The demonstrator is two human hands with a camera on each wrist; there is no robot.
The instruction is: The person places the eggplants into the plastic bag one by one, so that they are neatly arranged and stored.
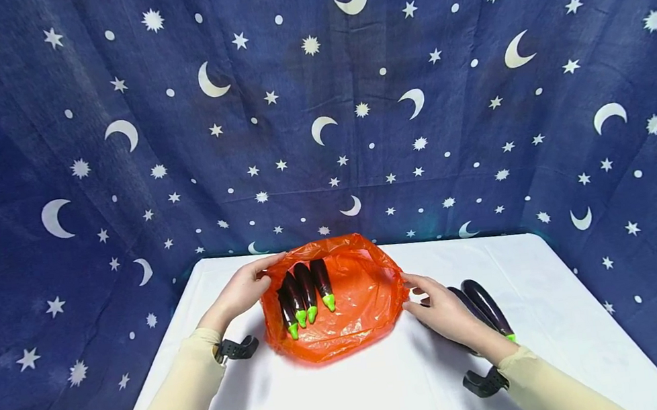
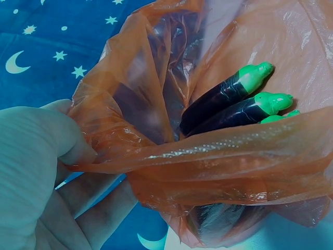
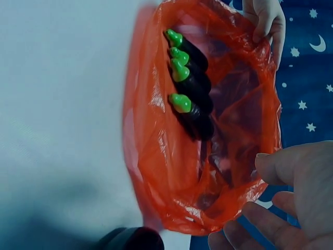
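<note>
An orange-red plastic bag (image 1: 369,295) lies on the table with its mouth spread wide. Inside it, toward the left, several dark eggplants (image 1: 306,290) with bright green caps lie side by side. My left hand (image 2: 36,166) pinches the bag's left rim between thumb and fingers. At the opposite rim is my right hand (image 3: 307,192), its thumb and fingers apart and the fingertips right at the plastic. Two more dark eggplants (image 1: 485,302) lie on the table beyond the right hand, partly hidden by it and the wrist.
A white cloth covers the table (image 1: 327,408). Behind and on both sides hangs a dark blue curtain (image 1: 315,85) with moons and stars. Black bands (image 1: 238,348) are on both wrists, over pale sleeves.
</note>
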